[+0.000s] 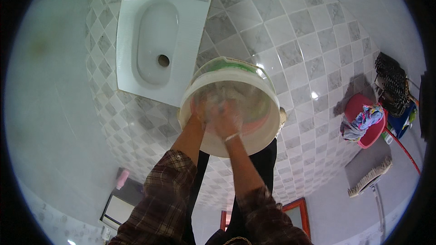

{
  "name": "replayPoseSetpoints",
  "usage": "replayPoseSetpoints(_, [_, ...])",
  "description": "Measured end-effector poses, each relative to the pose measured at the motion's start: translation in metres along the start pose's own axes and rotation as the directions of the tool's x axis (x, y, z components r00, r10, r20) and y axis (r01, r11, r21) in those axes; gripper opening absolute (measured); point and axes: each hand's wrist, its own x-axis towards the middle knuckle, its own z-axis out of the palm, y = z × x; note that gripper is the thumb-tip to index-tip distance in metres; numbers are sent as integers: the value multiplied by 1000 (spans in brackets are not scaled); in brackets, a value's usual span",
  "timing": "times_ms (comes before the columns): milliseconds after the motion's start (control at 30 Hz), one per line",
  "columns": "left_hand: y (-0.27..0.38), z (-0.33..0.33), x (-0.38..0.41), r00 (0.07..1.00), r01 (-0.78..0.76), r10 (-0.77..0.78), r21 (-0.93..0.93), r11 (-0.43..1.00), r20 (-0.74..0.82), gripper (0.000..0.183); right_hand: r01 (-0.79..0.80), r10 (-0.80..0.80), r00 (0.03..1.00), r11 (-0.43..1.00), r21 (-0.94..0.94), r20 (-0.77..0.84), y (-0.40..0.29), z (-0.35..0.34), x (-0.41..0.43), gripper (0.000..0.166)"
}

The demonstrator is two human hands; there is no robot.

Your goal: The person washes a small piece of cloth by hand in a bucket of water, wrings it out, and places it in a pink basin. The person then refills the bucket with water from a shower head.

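A white plastic bucket (pixel 272 122) with green marking on its outside stands before me, just above my legs in the view. Both of my hands reach down inside it. My left hand (pixel 200 110) is at the bucket's left side, partly hidden in the murky content. Close beside it, my right hand (pixel 227 119) is blurred by motion, with a light bracelet on its wrist. Something reddish (pixel 257 124) curves along the inner wall; what it is I cannot tell. Whether either hand grips anything is too blurred to see.
A white squat toilet pan (pixel 190 47) is set in the grey-and-white tiled floor at upper left. Against the right wall are a pink bucket (pixel 371 137) with a patterned cloth (pixel 366 120) over it, a black bristled brush head (pixel 391 85) and a broom (pixel 371 177). A pink bottle (pixel 122 178) is at lower left.
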Motion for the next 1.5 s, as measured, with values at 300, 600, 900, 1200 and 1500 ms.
replayPoseSetpoints(300, [-15,23,-37,997,75,-73,139,987,-22,41,-118,161,936,981,151,-313,61,-19,106,39])
replayPoseSetpoints(600, [-11,40,-47,987,-143,125,-195,970,-100,33,108,102,933,835,-540,344,87,11,111,35])
replayPoseSetpoints(900, [-25,-7,-5,997,-78,77,-21,997,-18,32,151,-150,987,989,6,-58,-24,3,-31,39])
replayPoseSetpoints(1200, [9,37,-51,997,-72,74,-255,964,0,37,-96,136,986,936,339,-97,121,-2,119,36])
replayPoseSetpoints(1500, [-16,13,0,999,-36,38,-107,994,14,47,-178,167,984,934,310,60,26,19,18,51])
